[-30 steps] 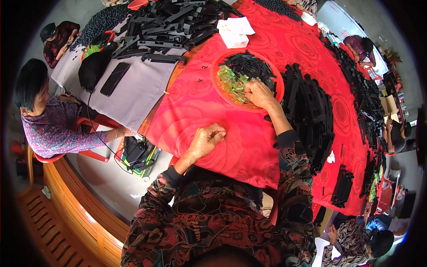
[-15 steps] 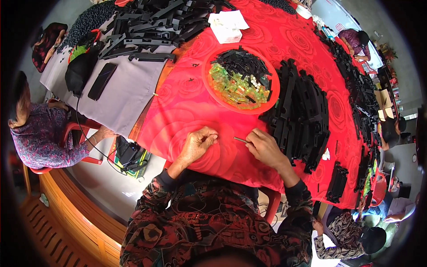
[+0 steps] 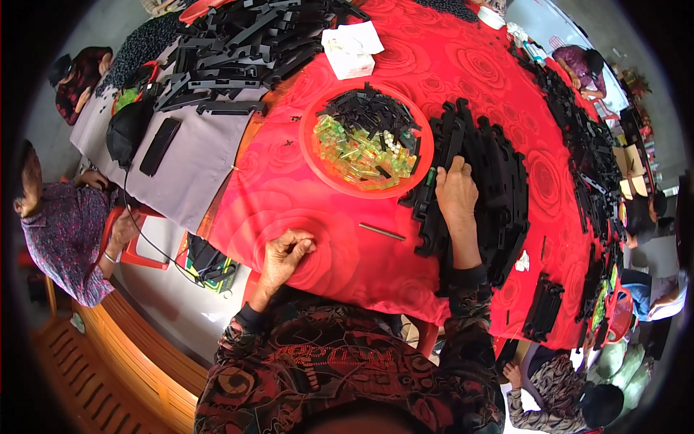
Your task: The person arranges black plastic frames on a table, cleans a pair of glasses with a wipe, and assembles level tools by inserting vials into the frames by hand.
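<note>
My right hand (image 3: 457, 195) reaches onto a stack of long black plastic strips (image 3: 499, 195), its fingers bent down and closed around the edge of one strip on the near-left side. A small green bit shows beside those fingers. Over the red cloth, my left hand (image 3: 284, 258) holds thumb and fingertips pressed together; whatever is between them, if anything, cannot be made out. Between the hands a thin dark rod (image 3: 382, 231) lies on the cloth. Beyond it stands a round orange-red basin (image 3: 309, 155) with yellow-green clear pieces (image 3: 354, 155), small black parts and a few white beads.
A tissue box (image 3: 352, 61) stands behind the basin. More black strips (image 3: 231, 58) heap on the grey cloth at far left, near a phone (image 3: 159, 147) and a black cap (image 3: 129, 134). Another bundle (image 3: 543, 311) lies at right. Several people sit around the table.
My right hand has let go of the thin rod, which now lies on the cloth, and has moved up and right onto the black strips. My left hand stays pinched, slightly lower and farther left.
</note>
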The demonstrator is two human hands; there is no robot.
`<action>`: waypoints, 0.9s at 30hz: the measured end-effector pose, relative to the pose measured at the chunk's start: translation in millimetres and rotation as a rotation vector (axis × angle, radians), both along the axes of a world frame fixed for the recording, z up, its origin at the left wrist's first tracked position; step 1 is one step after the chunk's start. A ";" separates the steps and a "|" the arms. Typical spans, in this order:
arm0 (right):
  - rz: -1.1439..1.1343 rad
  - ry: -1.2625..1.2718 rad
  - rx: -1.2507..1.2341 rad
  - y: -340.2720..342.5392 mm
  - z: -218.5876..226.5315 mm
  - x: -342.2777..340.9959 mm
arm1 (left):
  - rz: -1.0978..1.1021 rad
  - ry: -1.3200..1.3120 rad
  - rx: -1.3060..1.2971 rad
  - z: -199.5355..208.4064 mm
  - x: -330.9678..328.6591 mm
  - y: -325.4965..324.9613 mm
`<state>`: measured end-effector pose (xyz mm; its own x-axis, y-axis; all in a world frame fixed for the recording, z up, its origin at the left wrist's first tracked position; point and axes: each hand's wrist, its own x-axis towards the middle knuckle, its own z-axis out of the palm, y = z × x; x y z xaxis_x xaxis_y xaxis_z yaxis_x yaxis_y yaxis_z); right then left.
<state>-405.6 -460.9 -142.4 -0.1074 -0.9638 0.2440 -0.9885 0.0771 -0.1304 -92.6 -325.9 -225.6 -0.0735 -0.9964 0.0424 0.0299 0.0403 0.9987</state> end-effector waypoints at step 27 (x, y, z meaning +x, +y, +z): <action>0.007 0.042 -0.068 67.6 -21.5 38.8 | -0.035 -0.010 0.010 8.4 -2.5 -5.8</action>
<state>-366.9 -393.3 -163.9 -0.0884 -0.9457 0.3127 -0.9937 0.0621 -0.0932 -95.1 -331.8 -217.2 -0.1092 -0.9935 0.0311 0.0213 0.0289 0.9994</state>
